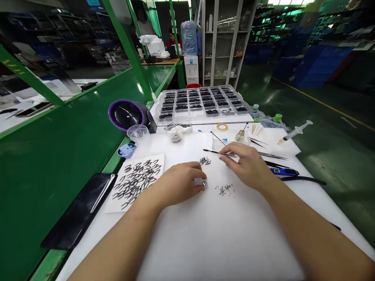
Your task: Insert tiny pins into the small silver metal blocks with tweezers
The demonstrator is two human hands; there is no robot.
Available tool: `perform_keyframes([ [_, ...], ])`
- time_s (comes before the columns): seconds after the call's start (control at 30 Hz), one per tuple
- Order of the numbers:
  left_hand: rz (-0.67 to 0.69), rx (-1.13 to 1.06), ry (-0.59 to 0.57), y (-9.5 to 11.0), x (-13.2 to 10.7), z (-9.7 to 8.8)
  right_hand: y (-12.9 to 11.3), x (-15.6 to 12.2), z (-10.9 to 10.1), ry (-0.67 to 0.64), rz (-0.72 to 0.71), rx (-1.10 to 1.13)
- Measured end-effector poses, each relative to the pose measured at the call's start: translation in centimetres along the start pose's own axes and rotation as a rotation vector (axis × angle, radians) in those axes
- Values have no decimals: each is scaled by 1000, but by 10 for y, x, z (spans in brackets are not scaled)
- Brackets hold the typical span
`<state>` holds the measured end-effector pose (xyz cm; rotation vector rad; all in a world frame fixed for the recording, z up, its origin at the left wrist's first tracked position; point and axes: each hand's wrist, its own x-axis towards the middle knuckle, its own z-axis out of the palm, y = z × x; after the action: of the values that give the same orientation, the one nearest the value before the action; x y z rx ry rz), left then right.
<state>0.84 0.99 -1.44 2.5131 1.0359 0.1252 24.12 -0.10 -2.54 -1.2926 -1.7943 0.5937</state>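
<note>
My left hand [184, 183] is closed, thumb and fingers pinching a small shiny metal piece [204, 183] just above the white table surface [211, 234]. Fingers of my right hand [247, 164] close on a thin rod-like tool [211, 151] with a dark, slightly widened end pointing left; its exact kind I cannot make out. Between the hands lies a small heap of black curved pieces [205, 160]. Nearer to me is a scatter of tiny grey parts [225, 190]. Many black forked pieces [139, 179] rest in rows on a white sheet [160, 159] left of my left hand.
A compartmented clear tray [195, 113] of black parts stands at the back. Tweezers [272, 156], a blue-handled tool [283, 171] and a syringe [294, 132] lie at right. A small glass bottle [240, 136], clear cup [137, 133] and purple-rimmed black device [127, 116] stand farther back.
</note>
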Motion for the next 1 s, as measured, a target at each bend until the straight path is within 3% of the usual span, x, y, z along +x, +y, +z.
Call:
perform_keyframes([
  [0.17, 57, -23, -26, 2, 3, 4, 2, 0, -8, 154, 35, -63],
  [0.33, 74, -39, -20, 3, 4, 5, 6, -1, -9, 241, -41, 32],
  [0.57, 31, -47, 18, 1, 7, 8, 0, 0, -13, -119, 334, -441],
  [0.77, -26, -46, 19, 1, 7, 7, 4, 0, -6, -195, 364, -565],
  [1.0, -9, -53, -3, -2, 8, 7, 4, 2, -11, -127, 382, -577],
])
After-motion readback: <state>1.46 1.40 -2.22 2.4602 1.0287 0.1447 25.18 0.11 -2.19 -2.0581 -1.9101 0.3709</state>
